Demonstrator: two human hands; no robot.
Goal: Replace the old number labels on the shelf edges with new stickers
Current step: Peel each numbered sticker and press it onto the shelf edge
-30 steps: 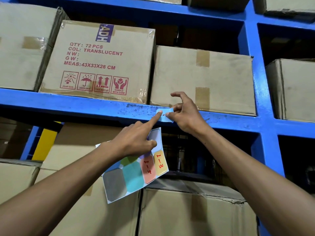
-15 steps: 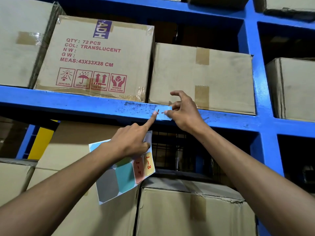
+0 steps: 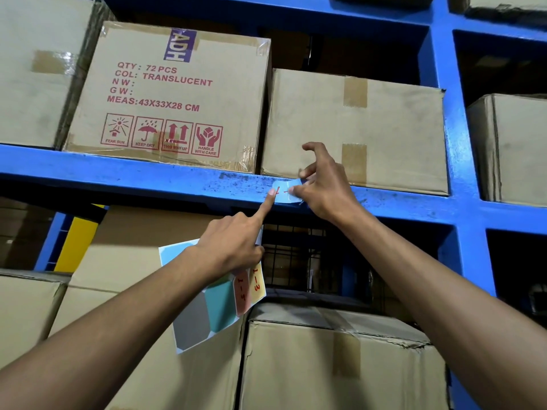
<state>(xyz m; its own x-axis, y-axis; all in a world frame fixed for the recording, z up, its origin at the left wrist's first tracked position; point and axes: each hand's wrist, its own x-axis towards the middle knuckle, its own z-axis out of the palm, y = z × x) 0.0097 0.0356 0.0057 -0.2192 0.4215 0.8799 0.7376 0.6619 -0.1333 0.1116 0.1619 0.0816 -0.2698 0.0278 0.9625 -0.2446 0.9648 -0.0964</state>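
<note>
A light-blue sticker (image 3: 284, 193) with red handwriting lies on the scuffed front edge of the blue shelf beam (image 3: 148, 176). My left hand (image 3: 233, 247) presses its outstretched index fingertip on the sticker's left end while its other fingers grip a sticker sheet (image 3: 213, 303). That sheet carries grey, teal, pink and yellow stickers, two marked 1-5 and 1-3. My right hand (image 3: 325, 187) holds the sticker's right end with thumb and fingertips, its index finger raised above the beam.
Cardboard boxes stand on the shelf above the beam, one printed "72 PCS TRANSLUCENT" (image 3: 165, 93), a plain one (image 3: 355, 128) behind my right hand. More boxes (image 3: 340, 365) fill the level below. A blue upright (image 3: 453, 143) rises at the right. A wire cage (image 3: 296, 255) sits behind.
The view has shifted slightly. My left fingertip stays on the sticker's left end, and my right hand's index finger has lifted higher while its other fingers work the right end.
</note>
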